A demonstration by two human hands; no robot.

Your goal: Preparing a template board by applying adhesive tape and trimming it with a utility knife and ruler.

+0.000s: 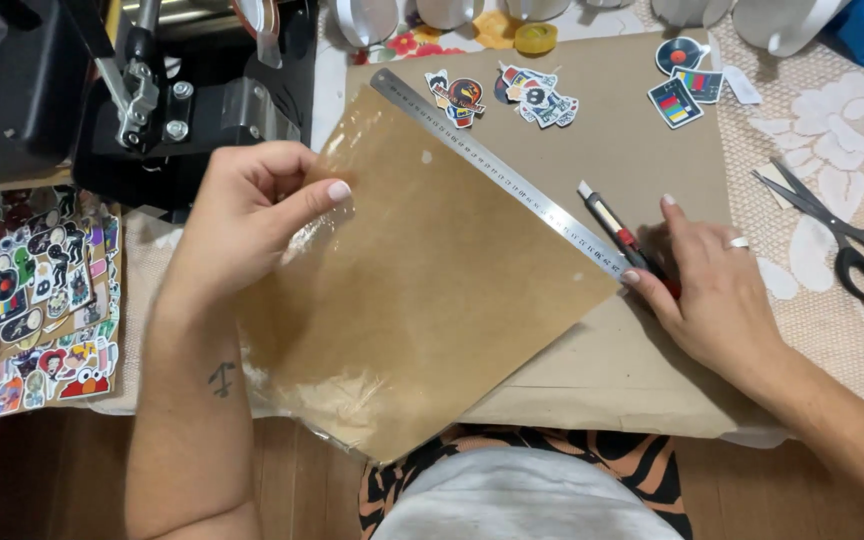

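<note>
A brown paper sheet (pixel 422 300) is pinched at its upper edge by the left hand (pixel 247 215), with a steel ruler (pixel 497 170) along the far edge; beyond it the right hand (pixel 712 290) clasps a utility knife (pixel 622 240)

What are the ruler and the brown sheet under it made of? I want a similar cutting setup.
The ruler looks like bare metal, probably steel: silvery, thin, with a dull sheen. The brown sheet looks like kraft paper, matte, apparently under a clear glossy film that crinkles and glints near the left hand.
</note>
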